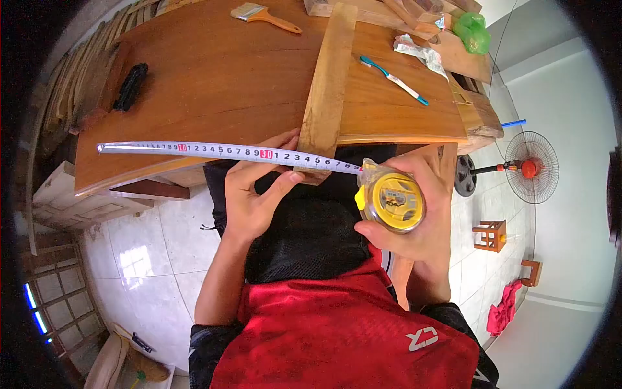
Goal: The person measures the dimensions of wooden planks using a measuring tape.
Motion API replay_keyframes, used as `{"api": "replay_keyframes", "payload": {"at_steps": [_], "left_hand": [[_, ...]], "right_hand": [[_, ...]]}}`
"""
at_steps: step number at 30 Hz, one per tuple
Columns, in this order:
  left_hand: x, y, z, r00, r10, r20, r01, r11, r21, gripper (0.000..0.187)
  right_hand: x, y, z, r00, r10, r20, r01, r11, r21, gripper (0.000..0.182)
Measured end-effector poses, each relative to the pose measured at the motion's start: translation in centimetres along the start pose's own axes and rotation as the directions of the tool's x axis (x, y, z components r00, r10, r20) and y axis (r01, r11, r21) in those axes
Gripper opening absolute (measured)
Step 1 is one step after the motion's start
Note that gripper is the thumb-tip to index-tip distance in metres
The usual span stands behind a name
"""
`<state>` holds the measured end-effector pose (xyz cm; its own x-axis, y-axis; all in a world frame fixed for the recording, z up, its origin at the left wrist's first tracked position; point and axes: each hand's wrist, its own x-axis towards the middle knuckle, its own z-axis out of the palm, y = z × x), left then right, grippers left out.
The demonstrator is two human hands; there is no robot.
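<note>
My right hand (pixel 421 207) is wrapped round a tape measure (pixel 394 200) with a clear case and yellow centre. Its white blade (pixel 227 152) runs out to the left, across the near end of a wooden board (pixel 329 84). Red marks for 20 and 30 show on the blade, whose free end is left of the board, near the table's front edge. At the board's near left corner, my left hand (pixel 253 191) grips with the thumb and fingers, under and beside the blade. The board lies on the brown wooden table (pixel 220 78) and juts slightly past its front edge.
On the table are a paintbrush (pixel 265 16), a toothbrush (pixel 394 80), a black object (pixel 131 86), a crumpled wrapper (pixel 420 55) and a green plastic bag (pixel 473 32). Wood pieces (pixel 421 19) lie at the back. A fan (pixel 530 167) and small stool (pixel 490 235) stand right.
</note>
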<state>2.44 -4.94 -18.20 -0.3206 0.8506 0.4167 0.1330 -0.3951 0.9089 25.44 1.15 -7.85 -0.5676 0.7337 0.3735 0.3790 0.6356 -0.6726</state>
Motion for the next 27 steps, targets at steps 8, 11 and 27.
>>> {"api": "replay_keyframes", "payload": {"at_steps": [8, 11, 27], "left_hand": [[0.3, 0.6, -0.1, 0.998, 0.049, 0.041, -0.052, 0.996, 0.077, 0.033], [0.2, 0.5, 0.0, 0.999, 0.028, 0.026, -0.028, 0.999, 0.031, 0.030], [0.4, 1.1, -0.8, 0.999, -0.032, 0.011, 0.031, 0.998, 0.056, 0.034]], "right_hand": [[-0.2, -0.5, -0.9, 0.999, 0.013, 0.032, -0.012, 0.999, -0.051, 0.065], [-0.3, -0.1, -1.2, 0.999, 0.028, 0.028, -0.028, 1.000, -0.009, 0.064], [0.6, -0.8, -0.1, 0.997, -0.071, 0.019, 0.072, 0.992, -0.101, 0.063]]}}
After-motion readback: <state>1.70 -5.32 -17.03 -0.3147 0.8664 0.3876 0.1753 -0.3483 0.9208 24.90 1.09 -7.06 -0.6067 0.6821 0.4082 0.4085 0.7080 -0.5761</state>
